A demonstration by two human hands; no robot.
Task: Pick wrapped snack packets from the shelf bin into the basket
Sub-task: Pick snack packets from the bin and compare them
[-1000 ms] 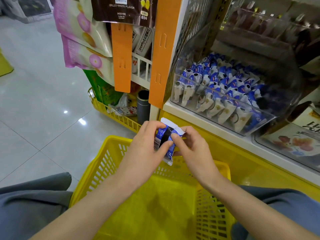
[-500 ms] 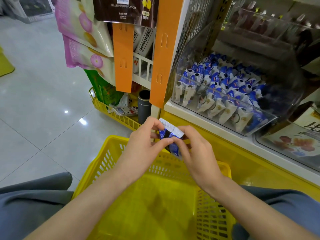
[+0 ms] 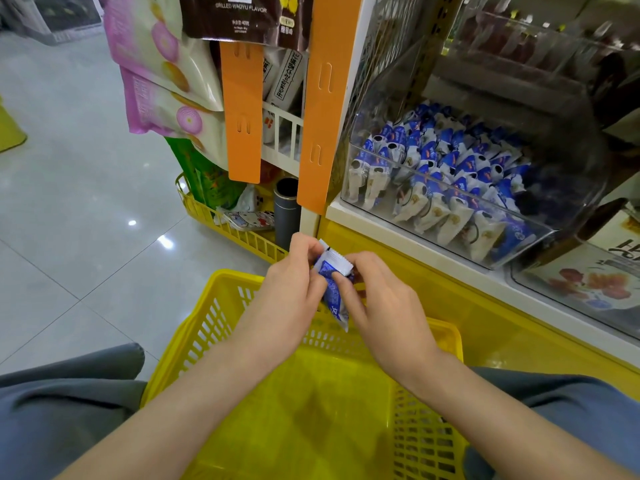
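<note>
A blue and white wrapped snack packet (image 3: 333, 287) is pinched between both hands over the far rim of the yellow basket (image 3: 204, 327). My left hand (image 3: 292, 289) grips its left side, my right hand (image 3: 379, 299) its right side. Nothing lies on the visible part of the basket floor, which sits between my knees. To the upper right, a clear plastic shelf bin (image 3: 363, 133) holds several matching blue and white packets (image 3: 446, 174).
An orange shelf post (image 3: 320, 109) and an orange strip (image 3: 242, 109) stand ahead. Hanging snack bags (image 3: 162, 64) are at upper left. A second yellow basket (image 3: 221, 220) and a grey cylinder (image 3: 286, 209) sit on the floor. The yellow shelf base (image 3: 485, 306) runs to the right.
Both hands have kept hold of the packet and turned it, so its blue face now points down toward the basket. The hands have stayed at about the same spot.
</note>
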